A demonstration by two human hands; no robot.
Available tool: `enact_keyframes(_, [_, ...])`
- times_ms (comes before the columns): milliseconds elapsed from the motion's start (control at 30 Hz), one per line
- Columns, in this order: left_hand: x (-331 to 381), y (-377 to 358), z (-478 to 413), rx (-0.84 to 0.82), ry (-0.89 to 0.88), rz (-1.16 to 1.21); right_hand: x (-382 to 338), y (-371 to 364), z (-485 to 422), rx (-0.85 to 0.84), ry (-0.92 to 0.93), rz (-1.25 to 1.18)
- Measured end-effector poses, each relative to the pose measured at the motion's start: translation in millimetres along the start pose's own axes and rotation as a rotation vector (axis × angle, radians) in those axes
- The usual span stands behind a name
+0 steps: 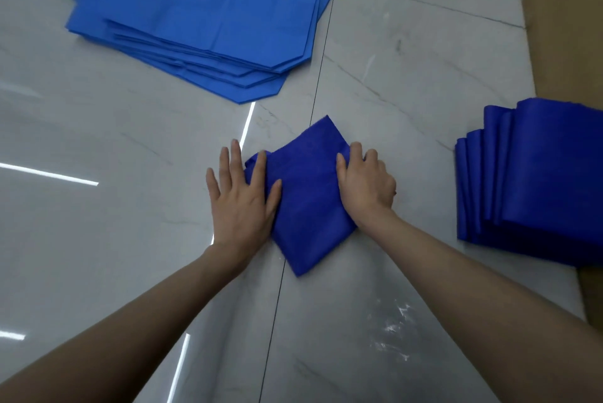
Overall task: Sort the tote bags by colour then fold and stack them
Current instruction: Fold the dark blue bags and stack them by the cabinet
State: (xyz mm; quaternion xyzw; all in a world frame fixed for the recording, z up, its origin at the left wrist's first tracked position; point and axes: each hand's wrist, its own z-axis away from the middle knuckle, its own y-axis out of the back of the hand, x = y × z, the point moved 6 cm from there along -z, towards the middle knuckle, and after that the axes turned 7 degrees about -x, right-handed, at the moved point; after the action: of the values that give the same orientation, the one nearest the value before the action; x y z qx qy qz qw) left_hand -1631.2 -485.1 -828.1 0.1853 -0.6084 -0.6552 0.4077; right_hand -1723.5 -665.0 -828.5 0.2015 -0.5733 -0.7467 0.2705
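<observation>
Roughly midway, I'd say, going by how the piles lie. My left hand (pixel 243 198) is spread flat, fingers wide, pressing on the left edge of a dark blue folded bag (pixel 308 197) that sits on the grey marble floor (pixel 408 76) in the near centre. My right hand (pixel 365 185) rests on the bag's right edge with fingers curled over it; I cannot tell whether it truly grips the cloth or only pins it down. The bag looks folded to a compact square, turned corner-on to me, so I judge this fold about finished and ready to go on a pile.

To the right, well apart from my hands, lies a stack of folded dark blue bags (pixel 538 174), staggered, partly over a strip of brown cardboard (pixel 561 27). That looks like the done work. At the far left sits a pile of lighter blue bags (pixel 202 11), flat and unfolded, handles showing at the far left corner. Sorting by colour appears settled; folding the lighter pile seems left to do. How many dark bags remain outside the view, I cannot say.
</observation>
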Motion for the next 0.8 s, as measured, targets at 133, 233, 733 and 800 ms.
enact_keyframes(133, [12, -12, 36, 0.027, -0.071, -0.038, 2, -11, 39, -0.039, -0.175, -0.116])
enact_keyframes(233, [7, -28, 54, -0.037, -0.069, -0.02, -5, -18, 68, 0.035, -0.141, -0.076])
enact_keyframes(733, [-7, -39, 50, -0.042, -0.056, 0.11, -17, -48, 87, -0.11, 0.094, -0.009])
enact_keyframes(800, [-12, -30, 49, -0.037, -0.013, 0.221, -17, -47, 94, -0.089, 0.013, -0.037])
